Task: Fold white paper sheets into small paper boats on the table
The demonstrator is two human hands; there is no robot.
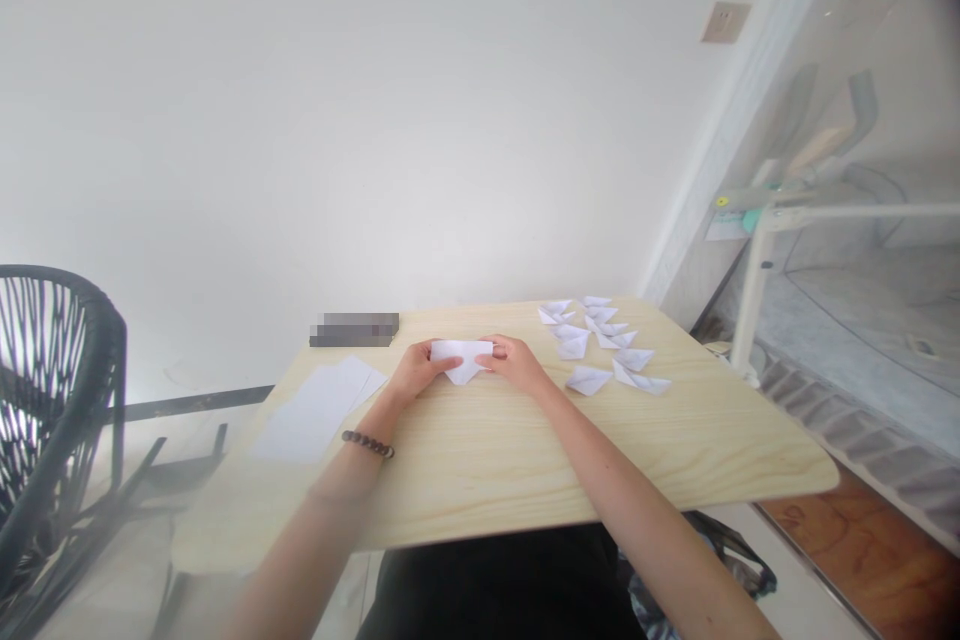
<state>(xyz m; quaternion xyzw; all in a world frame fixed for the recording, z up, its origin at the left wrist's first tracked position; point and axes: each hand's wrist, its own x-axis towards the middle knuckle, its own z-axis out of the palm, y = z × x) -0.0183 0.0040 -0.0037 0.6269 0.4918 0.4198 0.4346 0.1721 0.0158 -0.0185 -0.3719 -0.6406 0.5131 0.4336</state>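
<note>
A small piece of folded white paper (463,352) is held just above the table, its upper edge straight and its lower part tapering downward. My left hand (417,372) grips its left end, thumb on the near face and fingers behind. At the right end, my right hand (516,365) pinches it the same way. Several folded paper boats (589,379) lie in loose rows on the table to the right of my hands. Left of my left hand lie flat white paper sheets (307,410), partly overlapping.
The pale wooden table (480,480) stands against a white wall. A dark box (354,330), partly pixelated, sits at its back left. A dark woven chair (67,370) is at the left. A white metal frame (754,290) stands beyond the table's right edge.
</note>
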